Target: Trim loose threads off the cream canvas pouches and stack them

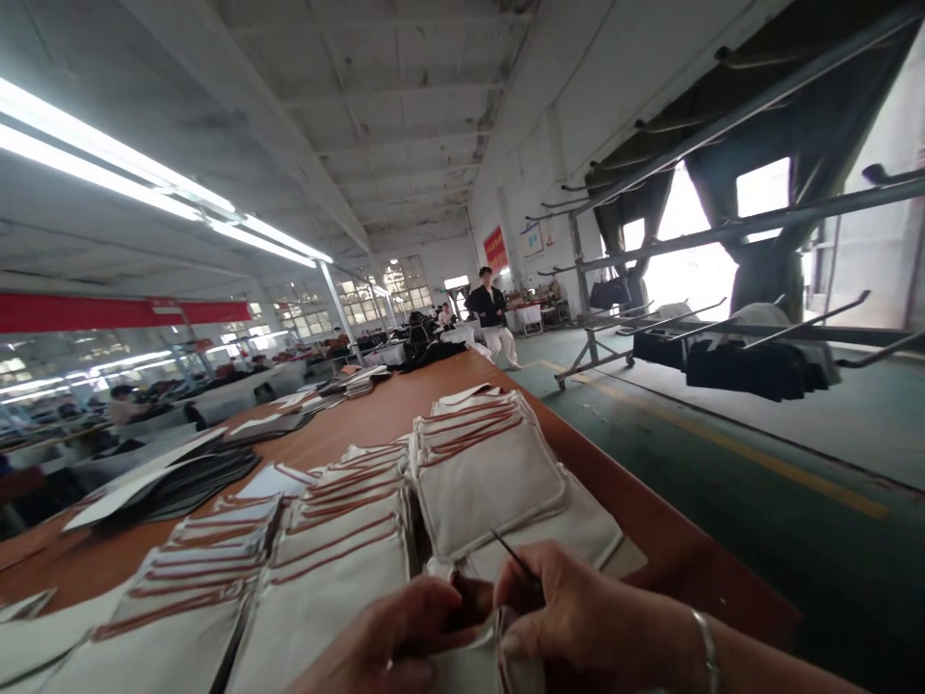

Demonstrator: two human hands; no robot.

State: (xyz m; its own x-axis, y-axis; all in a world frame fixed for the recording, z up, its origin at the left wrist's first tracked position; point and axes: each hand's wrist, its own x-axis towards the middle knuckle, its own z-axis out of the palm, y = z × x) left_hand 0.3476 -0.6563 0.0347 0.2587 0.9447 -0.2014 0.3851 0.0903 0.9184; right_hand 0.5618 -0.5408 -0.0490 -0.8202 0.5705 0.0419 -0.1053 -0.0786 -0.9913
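My left hand (394,631) is closed on the edge of a cream panel (462,670) with brown edging, low in the view. Beside it, my right hand (570,607) grips a thin dark pointed tool (515,554), its tip sticking out up and left. The right thumb presses near the same panel's edge. Just beyond both hands lies a stack of cream panels (491,482) with brown trim. More overlapping rows of such panels (332,569) spread to the left. What the fingers cover at the panel's edge is hidden.
The brown table (578,443) ends on the right above a green floor. Dark flat pieces (195,482) lie at left. A metal rack (694,337) with prongs holds dark items at right. A person in a dark top (489,306) is beyond the table's far end.
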